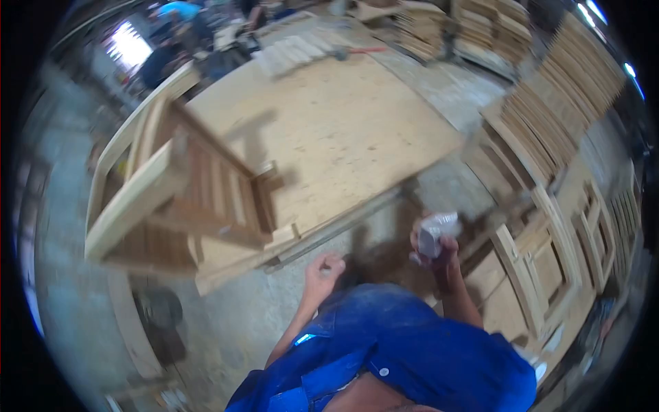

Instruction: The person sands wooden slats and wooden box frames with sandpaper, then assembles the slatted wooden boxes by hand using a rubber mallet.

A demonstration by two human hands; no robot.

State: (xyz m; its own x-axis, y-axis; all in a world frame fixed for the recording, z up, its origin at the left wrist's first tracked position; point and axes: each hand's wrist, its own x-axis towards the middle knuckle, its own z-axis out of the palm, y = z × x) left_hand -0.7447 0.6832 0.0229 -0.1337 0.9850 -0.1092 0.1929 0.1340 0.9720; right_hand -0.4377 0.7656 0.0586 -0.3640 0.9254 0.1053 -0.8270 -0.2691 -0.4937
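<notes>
My right hand is closed around a whitish, shiny, plastic-looking thing, held up in front of my body. Blur keeps me from telling whether it is a bottle or a wrapped packet. Lower and to the left, my left hand has its fingers curled in; whatever may be inside them is hidden. Just beyond that hand is the near edge of a plywood-topped table. A wooden chair-like frame with slats lies tilted on the table's left end, apart from both hands.
Wooden frames lean or lie at my right, with stacked curved wood parts behind them. Pale strips and a hammer-like tool with a red handle lie at the table's far edge. A person in blue bends at the far left.
</notes>
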